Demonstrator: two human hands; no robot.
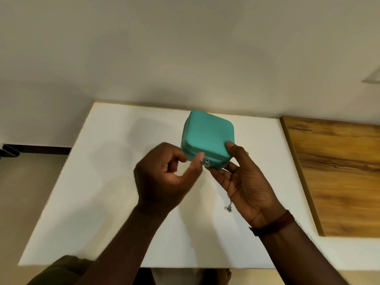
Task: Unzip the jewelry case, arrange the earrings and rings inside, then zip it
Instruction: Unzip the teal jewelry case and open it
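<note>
At the far left edge a dark skirting strip (37,150) runs along the foot of the wall. The left edge of the one white rectangular table top (98,194) starts just right of it. An olive-green sleeve (61,270) shows at the near left corner.

The left hand (164,177) hovers above the middle of the table. Most of its fingers are curled into the palm, and one digit is stretched right towards the case. That fingertip lies just beside the single small silver zip pull (207,163). Motion blur hides whether it touches or pinches the pull.

Right of it, towards the far side of the table, is the one teal, soft-sided square jewelry case (207,136) with rounded corners. It is zipped closed, with the pull on its near side wall.

The right hand (246,186) holds the case at its near right corner, with the thumb on the lid and the fingers spread beneath the near edge. Whether its far edge rests on the table cannot be told.

One small silver piece of jewelry (227,208) lies on the table, partly hidden by the right palm. One tiny golden item (247,153) peeks out just beyond the right thumb, too small to identify. A reddish-brown band (275,223) circles the right wrist.

At the far right one brown wood-grain board (337,171) lies against the table's right edge.
</note>
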